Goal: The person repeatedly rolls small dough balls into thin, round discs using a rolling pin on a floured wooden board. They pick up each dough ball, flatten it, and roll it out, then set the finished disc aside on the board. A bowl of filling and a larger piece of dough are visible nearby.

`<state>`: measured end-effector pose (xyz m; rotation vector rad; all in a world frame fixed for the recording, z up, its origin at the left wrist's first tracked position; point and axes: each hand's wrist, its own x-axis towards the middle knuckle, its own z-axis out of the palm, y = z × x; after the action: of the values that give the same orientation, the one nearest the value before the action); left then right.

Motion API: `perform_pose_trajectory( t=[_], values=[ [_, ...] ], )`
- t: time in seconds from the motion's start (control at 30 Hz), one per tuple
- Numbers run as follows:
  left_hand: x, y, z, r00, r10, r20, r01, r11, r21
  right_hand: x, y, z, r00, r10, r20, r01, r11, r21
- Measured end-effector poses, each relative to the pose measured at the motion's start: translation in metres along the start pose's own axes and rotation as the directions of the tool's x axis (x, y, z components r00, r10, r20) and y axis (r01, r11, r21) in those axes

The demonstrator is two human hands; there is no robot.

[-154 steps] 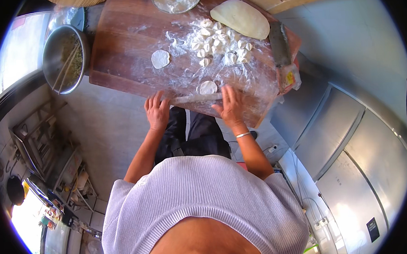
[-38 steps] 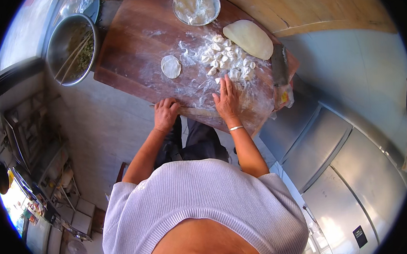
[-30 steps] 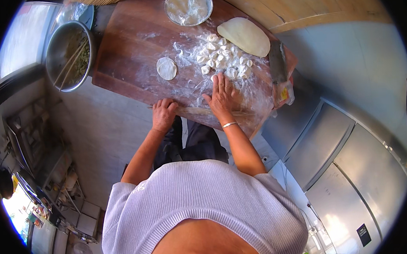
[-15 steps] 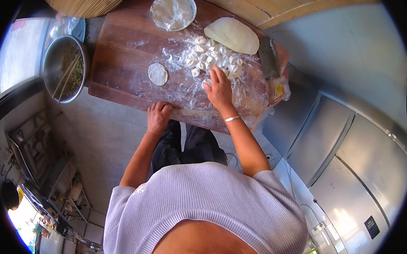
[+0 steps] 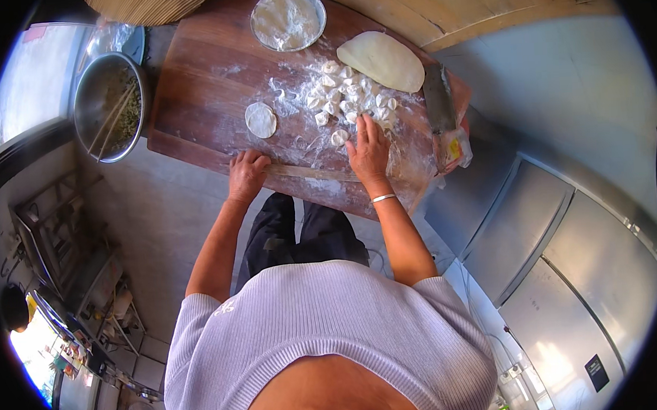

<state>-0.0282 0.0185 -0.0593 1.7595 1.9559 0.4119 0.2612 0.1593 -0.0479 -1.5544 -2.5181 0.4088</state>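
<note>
Left hand (image 5: 249, 175) is gripping the rolling pin (image 5: 308, 174), which is running out rightward from it; right hand (image 5: 369, 152) is pointing, open, at dough pieces (image 5: 334, 95) just beyond, contact unclear; small dough disc (image 5: 339, 137) is lying just left of its fingers.

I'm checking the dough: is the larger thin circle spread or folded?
Spread flat: the dough circle shows its whole round outline on the wooden board, no fold visible.
</note>
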Motion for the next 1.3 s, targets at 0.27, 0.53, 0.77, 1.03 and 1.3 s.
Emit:
perform_pose_trajectory(
  t=[0.27, 0.53, 0.77, 1.03, 1.3],
  values=[
    [0.001, 0.001, -0.002, 1.0, 0.017, 0.016, -0.017, 1.0, 0.003, 0.003, -0.01, 0.006, 0.97, 0.078, 0.23, -0.015, 0.965, -0.263],
    [0.007, -0.002, -0.003, 1.0, 0.014, -0.007, -0.014, 1.0, -0.026, -0.001, -0.018, -0.008, 0.984, 0.035, 0.176, -0.035, 0.999, -0.005],
    [0.006, -0.003, -0.003, 0.999, 0.031, -0.031, -0.032, 0.998, -0.056, -0.03, 0.0, 0.01, 0.975, 0.223, -0.02, -0.205, 0.926, 0.317],
    [0.005, -0.004, -0.003, 1.0, 0.021, -0.009, -0.022, 0.998, -0.052, 0.026, -0.024, 0.002, 0.999, -0.007, 0.032, 0.007, 1.0, 0.011],
    [0.006, -0.004, -0.003, 0.999, 0.039, -0.024, -0.041, 0.997, -0.059, 0.04, -0.023, 0.017, 0.983, 0.02, 0.18, 0.022, 0.974, -0.227]
  ],
)
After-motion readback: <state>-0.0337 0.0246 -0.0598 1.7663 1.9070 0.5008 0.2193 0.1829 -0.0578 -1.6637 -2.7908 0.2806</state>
